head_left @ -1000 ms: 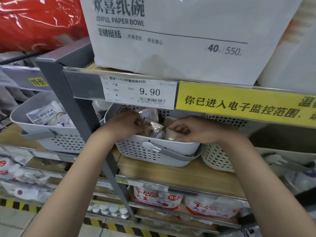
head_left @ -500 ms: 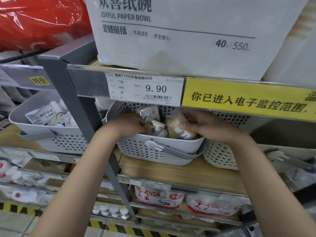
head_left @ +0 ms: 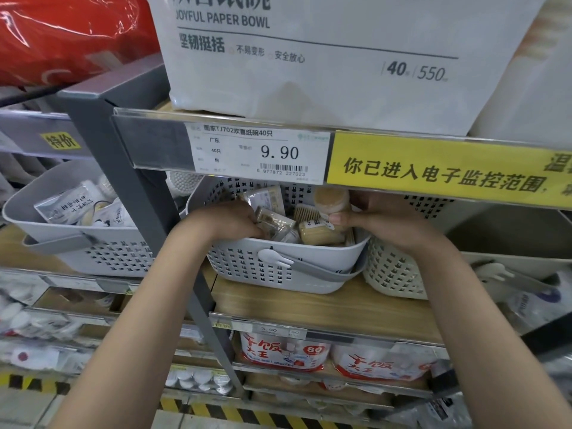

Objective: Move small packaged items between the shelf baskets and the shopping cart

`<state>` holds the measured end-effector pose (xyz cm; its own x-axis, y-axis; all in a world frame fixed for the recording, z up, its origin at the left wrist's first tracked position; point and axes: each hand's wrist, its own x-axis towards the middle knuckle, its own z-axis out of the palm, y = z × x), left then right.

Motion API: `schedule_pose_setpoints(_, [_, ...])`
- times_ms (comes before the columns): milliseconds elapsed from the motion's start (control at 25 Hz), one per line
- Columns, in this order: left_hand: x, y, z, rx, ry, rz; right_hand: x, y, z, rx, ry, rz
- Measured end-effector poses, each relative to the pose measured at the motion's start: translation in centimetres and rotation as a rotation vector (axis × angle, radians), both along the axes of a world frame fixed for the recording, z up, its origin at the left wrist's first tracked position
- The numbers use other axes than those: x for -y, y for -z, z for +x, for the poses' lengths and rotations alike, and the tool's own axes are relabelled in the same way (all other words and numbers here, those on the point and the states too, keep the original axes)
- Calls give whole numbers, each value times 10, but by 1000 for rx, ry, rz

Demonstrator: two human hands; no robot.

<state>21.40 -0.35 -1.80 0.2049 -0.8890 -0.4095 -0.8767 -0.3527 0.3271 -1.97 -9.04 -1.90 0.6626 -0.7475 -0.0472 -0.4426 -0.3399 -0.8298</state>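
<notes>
Right hand [head_left: 380,221] risen from grey basket [head_left: 309,252], round toothpick tub [head_left: 331,200] pinched.
Left hand [head_left: 230,221] still curled among packets [head_left: 272,216] inside basket, grasp unclear; tub probably cart-bound.

The left hand [head_left: 230,222] has its fingertips buried among the clear packets [head_left: 272,216] in the grey basket [head_left: 278,261], so its grip cannot be read. Just above the right hand's [head_left: 380,222] fingers, the shelf's price rail [head_left: 433,168] covers the basket's back wall. Packet labels are too small to read.
</notes>
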Motion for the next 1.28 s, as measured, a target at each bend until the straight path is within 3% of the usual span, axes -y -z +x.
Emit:
schedule_pose_setpoints(240, [-3, -4, -2, -9, -9, -44, 1, 1, 0, -20, 43, -47])
schedule_pose_setpoints(480, [-17, -5, -13, -199, -146, -556, -11, -6, 5, 45, -5, -98])
schedule_pose_setpoints(680, [-38, -14, -28, -513, -30, -804, -38, 3, 5, 266, 43, -213])
schedule_pose_setpoints(960, [-70, -5, -49, -643, 22, -775, -93, 11, -26, 508, 219, -305])
schedule_pose_setpoints(1280, [-92, 14, -69, -808, 52, -829, -158, 44, -57, 532, 430, -262])
